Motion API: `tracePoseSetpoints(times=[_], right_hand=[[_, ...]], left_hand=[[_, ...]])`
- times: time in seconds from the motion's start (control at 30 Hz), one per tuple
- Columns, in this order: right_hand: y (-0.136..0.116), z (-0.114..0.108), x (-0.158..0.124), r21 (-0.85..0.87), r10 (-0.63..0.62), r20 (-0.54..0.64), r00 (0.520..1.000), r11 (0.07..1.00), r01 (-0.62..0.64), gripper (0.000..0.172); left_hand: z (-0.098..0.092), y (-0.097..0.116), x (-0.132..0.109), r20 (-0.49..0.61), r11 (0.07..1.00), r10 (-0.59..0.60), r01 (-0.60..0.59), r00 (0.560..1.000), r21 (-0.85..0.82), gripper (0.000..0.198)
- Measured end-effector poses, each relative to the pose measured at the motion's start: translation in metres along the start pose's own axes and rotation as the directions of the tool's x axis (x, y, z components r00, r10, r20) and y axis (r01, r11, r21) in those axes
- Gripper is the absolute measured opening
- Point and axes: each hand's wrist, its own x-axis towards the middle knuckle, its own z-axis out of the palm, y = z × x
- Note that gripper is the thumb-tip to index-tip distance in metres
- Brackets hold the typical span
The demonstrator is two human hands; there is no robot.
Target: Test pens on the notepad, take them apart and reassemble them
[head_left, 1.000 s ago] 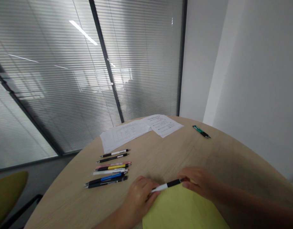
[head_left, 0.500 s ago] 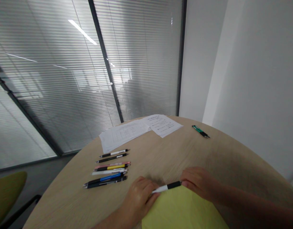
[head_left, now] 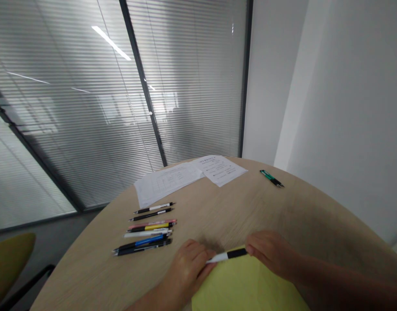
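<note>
A black and white pen (head_left: 227,255) is held level between both hands, just above the far edge of a yellow sheet (head_left: 247,287). My left hand (head_left: 187,270) is curled round the pen's white end. My right hand (head_left: 269,252) pinches the black end with its fingertips. To the left, a row of several pens (head_left: 148,229) lies side by side on the round wooden table (head_left: 237,207). One green and black pen (head_left: 271,178) lies alone at the far right of the table.
Two white printed sheets (head_left: 185,175) lie at the table's far edge. Behind the table stands a glass wall with blinds (head_left: 121,99). A white wall (head_left: 347,108) is on the right. A yellow-green chair (head_left: 11,259) stands at lower left.
Both hands and the pen have drifted slightly toward me and down. The pens and papers on the table have not moved.
</note>
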Motion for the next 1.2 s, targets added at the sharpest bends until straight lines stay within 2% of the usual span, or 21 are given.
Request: tracePoseSetpoints(times=[0.07, 0.17, 0.3, 0.43, 0.53, 0.63, 0.73, 0.9, 0.97, 1.0, 1.07, 1.13, 1.2], right_hand=[[0.001, -0.001, -0.001, 0.028, 0.016, 0.012, 1.000, 0.999, -0.016, 0.046], [0.001, -0.008, -0.001, 0.079, -0.001, 0.000, 1.000, 0.997, 0.001, 0.033], [-0.001, -0.013, 0.001, 0.038, -0.027, -0.063, 0.998, 0.999, 0.030, 0.023], [-0.003, -0.010, 0.002, 0.004, -0.067, -0.042, 0.997, 0.998, 0.067, 0.031], [-0.004, -0.007, 0.000, 0.059, -0.048, -0.015, 0.999, 0.997, 0.049, 0.039], [-0.005, -0.005, -0.001, 0.186, 0.020, 0.045, 0.999, 0.982, -0.028, 0.043], [-0.008, -0.004, -0.002, 0.335, 0.122, 0.129, 0.984, 0.929, -0.159, 0.041], [-0.009, -0.002, -0.002, 0.547, 0.246, 0.290, 0.925, 0.751, -0.371, 0.033], [-0.009, -0.004, -0.001, 0.541, 0.241, 0.309, 0.920, 0.751, -0.379, 0.033], [-0.008, -0.006, -0.001, 0.504, 0.233, 0.285, 0.930, 0.789, -0.352, 0.033], [-0.009, -0.011, -0.001, 0.366, 0.188, 0.156, 0.970, 0.901, -0.233, 0.029], [-0.013, -0.015, -0.001, 0.167, 0.069, -0.025, 0.997, 0.984, -0.064, 0.024], [-0.019, -0.015, -0.001, -0.037, -0.086, -0.161, 0.983, 0.996, 0.081, 0.025]], left_hand=[[0.000, 0.000, 0.000, -0.013, 1.000, -0.016, 0.016, 1.000, 0.002, 0.022], [0.000, -0.001, 0.000, -0.011, 0.997, -0.075, 0.075, 0.997, 0.008, 0.026], [-0.001, -0.001, 0.001, -0.013, 0.995, -0.095, 0.096, 0.995, 0.004, 0.028], [-0.001, -0.001, 0.002, -0.005, 0.999, -0.040, 0.041, 0.999, 0.013, 0.025], [0.001, -0.002, -0.001, -0.010, 0.999, -0.009, 0.009, 1.000, 0.035, 0.020], [0.003, -0.004, -0.004, -0.060, 0.997, 0.028, -0.023, 0.998, 0.073, 0.018], [0.002, -0.004, -0.005, -0.111, 0.986, 0.082, -0.065, 0.990, 0.154, 0.017], [-0.004, -0.002, -0.003, -0.082, 0.949, 0.177, -0.149, 0.981, 0.277, 0.015], [-0.005, 0.000, -0.002, -0.075, 0.943, 0.194, -0.165, 0.978, 0.288, 0.016], [-0.006, 0.001, -0.001, -0.074, 0.945, 0.187, -0.159, 0.980, 0.286, 0.015], [-0.007, 0.005, 0.002, -0.072, 0.952, 0.162, -0.136, 0.984, 0.273, 0.014], [-0.008, 0.010, 0.004, -0.070, 0.960, 0.129, -0.107, 0.989, 0.258, 0.014], [-0.008, 0.016, 0.004, -0.044, 0.966, 0.103, -0.090, 0.994, 0.241, 0.015]])
